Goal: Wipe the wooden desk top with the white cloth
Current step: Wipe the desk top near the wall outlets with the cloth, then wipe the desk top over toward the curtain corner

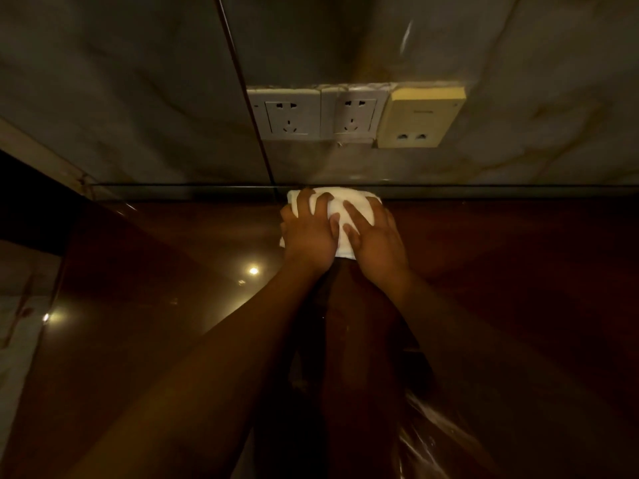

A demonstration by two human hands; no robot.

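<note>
Dim, warm-toned frame with wide-angle bowing at the edges.
Two lamp glints reflected off the glossy counter (145, 271); corners fell to near black.

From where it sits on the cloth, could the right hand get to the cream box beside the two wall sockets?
Probably yes. The right hand lies flat on the white cloth at the desk's back edge, and the cream box is on the wall just above it. Nothing stands between them, though the hand would have to leave the cloth.

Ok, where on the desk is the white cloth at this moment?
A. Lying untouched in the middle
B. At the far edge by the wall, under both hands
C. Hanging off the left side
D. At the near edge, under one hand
B: the cloth sits at the desk's far edge below the wall sockets, with the left hand and right hand pressed flat on it.
</note>
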